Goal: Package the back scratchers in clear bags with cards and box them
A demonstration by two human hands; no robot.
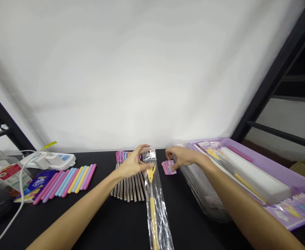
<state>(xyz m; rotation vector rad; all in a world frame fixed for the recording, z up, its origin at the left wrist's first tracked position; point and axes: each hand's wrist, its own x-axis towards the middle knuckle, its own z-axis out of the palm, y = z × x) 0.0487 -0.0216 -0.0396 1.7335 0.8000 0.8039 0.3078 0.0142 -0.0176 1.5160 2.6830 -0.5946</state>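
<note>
A yellow back scratcher [152, 208] with a hand-shaped head and metal rod lies in a long clear plastic bag [161, 201]. My left hand [132, 162] grips this bag near its upper end, thumb by the scratcher's head and fingers at the bag's top edge. To the right is a small fanned stack of pink printed cards [168, 167]. My right hand [180, 157] has its fingers bent down onto the cards, thumb and fingertips pinching at the top one. Left of the bag, several metal rods [128, 189] with coloured hand-shaped heads lie side by side, partly behind my left hand.
Coloured handles [66, 180] lie in a row at left, near a blue packet [39, 184], a clear jar [6, 170], a power strip [61, 159] and a white cable [21, 187]. At right are stacked clear bags [199, 191] and a purple tray [267, 161] holding packed scratchers.
</note>
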